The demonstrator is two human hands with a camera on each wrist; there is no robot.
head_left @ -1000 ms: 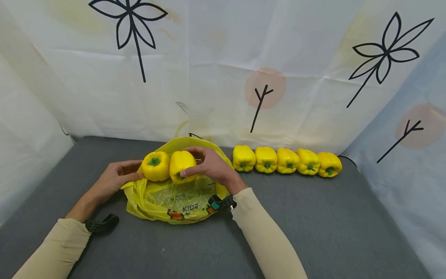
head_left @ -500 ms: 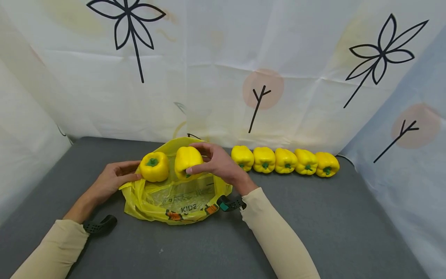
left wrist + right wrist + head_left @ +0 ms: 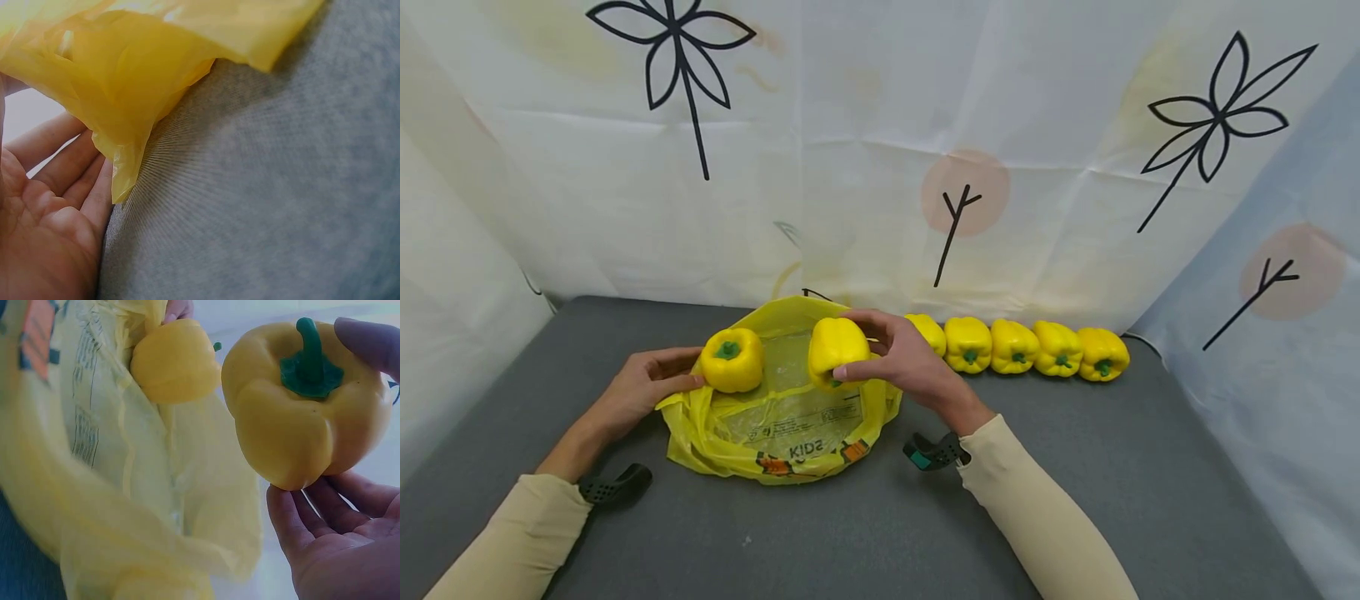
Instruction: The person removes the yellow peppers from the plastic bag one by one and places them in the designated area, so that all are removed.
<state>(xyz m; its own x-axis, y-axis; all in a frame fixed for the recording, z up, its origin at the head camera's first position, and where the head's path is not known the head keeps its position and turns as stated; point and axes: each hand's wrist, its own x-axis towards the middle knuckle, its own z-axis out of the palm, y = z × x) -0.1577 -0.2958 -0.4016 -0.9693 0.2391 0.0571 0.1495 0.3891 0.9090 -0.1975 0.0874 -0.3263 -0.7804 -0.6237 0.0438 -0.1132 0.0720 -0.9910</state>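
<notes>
My right hand (image 3: 917, 367) grips a yellow bell pepper (image 3: 838, 352) over the right side of a yellow plastic bag (image 3: 801, 454). Its green stem (image 3: 310, 359) shows in the right wrist view, with the thumb above and the fingers underneath. A second bell pepper (image 3: 732, 360) sits in the left part of the bag's opening, stem upward. Beside it, my left hand (image 3: 647, 383) holds the bag's left rim. The left wrist view has the fingers (image 3: 69, 162) behind the plastic, with much of the thumb out of sight.
Several more yellow bell peppers (image 3: 1015, 346) stand in a row at the back right of the grey table (image 3: 820, 542); my right hand partly covers the nearest. A patterned white cloth (image 3: 865, 167) hangs behind the table.
My right hand has moved right with its bell pepper, away from the other pepper in the bag and toward the row. The left hand has stayed at the bag's rim.
</notes>
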